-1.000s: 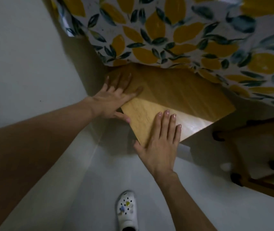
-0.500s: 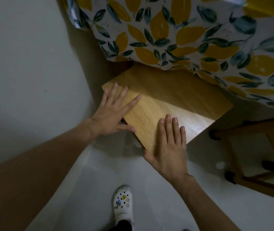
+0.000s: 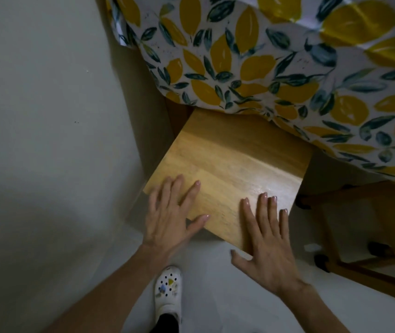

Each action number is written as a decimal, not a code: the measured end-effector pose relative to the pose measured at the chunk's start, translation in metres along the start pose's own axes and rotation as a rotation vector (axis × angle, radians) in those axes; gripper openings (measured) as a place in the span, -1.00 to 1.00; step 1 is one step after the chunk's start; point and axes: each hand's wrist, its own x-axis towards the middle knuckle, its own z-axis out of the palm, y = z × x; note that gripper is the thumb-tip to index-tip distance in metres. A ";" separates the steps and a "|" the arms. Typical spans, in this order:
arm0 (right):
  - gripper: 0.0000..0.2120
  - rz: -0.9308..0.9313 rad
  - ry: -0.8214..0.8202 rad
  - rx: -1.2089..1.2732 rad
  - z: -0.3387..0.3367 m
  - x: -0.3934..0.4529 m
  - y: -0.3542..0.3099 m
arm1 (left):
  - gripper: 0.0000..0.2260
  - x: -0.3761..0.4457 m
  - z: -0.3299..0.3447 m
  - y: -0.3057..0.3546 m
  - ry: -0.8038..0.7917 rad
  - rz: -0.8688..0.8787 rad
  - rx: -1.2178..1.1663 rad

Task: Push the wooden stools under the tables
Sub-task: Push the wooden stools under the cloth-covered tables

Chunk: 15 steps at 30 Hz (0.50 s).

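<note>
A wooden stool [image 3: 230,164] with a square light-wood seat stands on the pale floor, its far part tucked under a table draped in a lemon-print cloth [image 3: 264,56]. My left hand [image 3: 170,219] lies flat with spread fingers on the seat's near left corner. My right hand [image 3: 266,241] rests flat over the near right corner, thumb hanging off the edge. Neither hand grips anything. The stool's legs are hidden beneath the seat.
A plain wall [image 3: 47,116] runs close along the left of the stool. At the right stands a second wooden stool frame [image 3: 360,272] with dark feet, partly under the cloth. My white clog [image 3: 167,292] is on the floor below the hands.
The stool seat has turned and shows more from under the cloth, and the view has shifted. Both hands slid back to the seat's near corners and stay flat.
</note>
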 end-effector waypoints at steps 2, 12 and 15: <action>0.00 0.115 0.034 -0.002 0.007 0.004 -0.012 | -0.28 0.008 0.001 -0.013 -0.008 0.056 0.016; 0.03 0.092 0.080 -0.078 -0.001 0.071 0.012 | -0.22 0.069 -0.005 -0.027 -0.007 0.037 -0.020; 0.03 0.086 0.060 -0.072 -0.013 0.097 0.026 | -0.22 0.092 -0.007 -0.025 -0.001 0.008 -0.047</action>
